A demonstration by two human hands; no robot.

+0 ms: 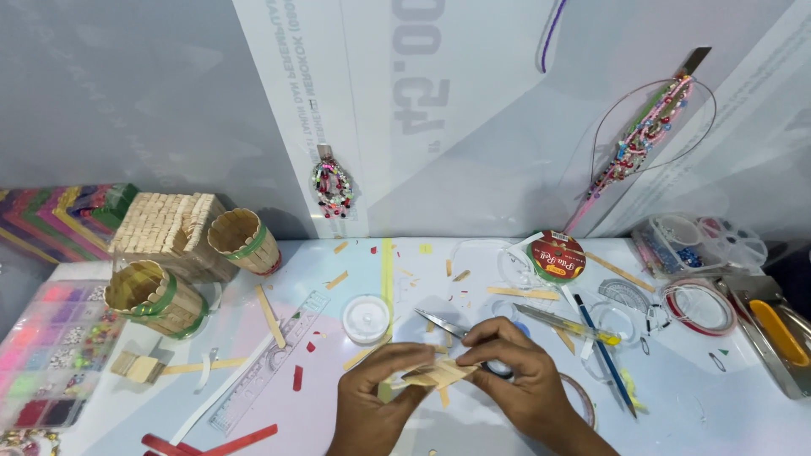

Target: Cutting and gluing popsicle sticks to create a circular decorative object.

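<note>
Left hand: the left hand [376,397] pinches the near end of a small wooden stick piece [438,374], wrist cut off by the frame's lower edge.
Right hand: the right hand [515,371] grips the same piece from the other side and seems also to hold scissors [441,323], handles hidden under the fingers.
Stick piece: held between both hands just above the table [338,422]; shape hard to make out.
Around: white round tub [366,317] just beyond the hands, clear ruler [269,365] to the left, two stick-built cups [156,297] far left.
Cut off: bead box [46,350] at the left edge.
</note>
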